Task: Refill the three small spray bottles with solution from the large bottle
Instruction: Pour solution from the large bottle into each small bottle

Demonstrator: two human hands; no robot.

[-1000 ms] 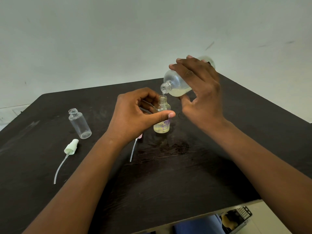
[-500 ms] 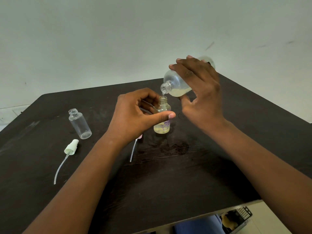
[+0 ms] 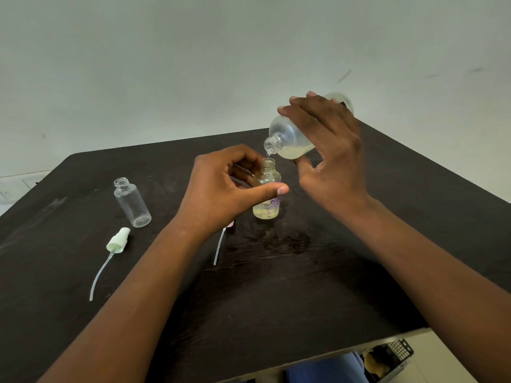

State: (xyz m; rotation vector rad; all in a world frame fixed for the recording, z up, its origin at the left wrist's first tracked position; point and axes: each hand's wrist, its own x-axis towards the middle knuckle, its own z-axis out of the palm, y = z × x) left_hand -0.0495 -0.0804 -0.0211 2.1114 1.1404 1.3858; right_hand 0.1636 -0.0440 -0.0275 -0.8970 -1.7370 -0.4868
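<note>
My right hand (image 3: 329, 150) grips the large clear bottle (image 3: 287, 136), tipped with its open mouth down and to the left. A thin stream of pale yellowish solution falls from it into a small bottle with a purple print (image 3: 267, 189). That small bottle stands upright on the dark table (image 3: 276, 286), and my left hand (image 3: 226, 192) holds it around its middle. Its bottom holds a shallow layer of liquid. An empty clear small bottle (image 3: 132, 201) stands open at the left. No third small bottle shows.
A pale green spray head with a dip tube (image 3: 117, 241) lies in front of the empty bottle. A pink spray head with its tube (image 3: 221, 241) lies partly under my left wrist. Wet marks sit just before the printed bottle. The table's front edge runs near my forearms.
Both hands hold nearly still. The pour goes on, and the liquid in the printed bottle stands slightly higher.
</note>
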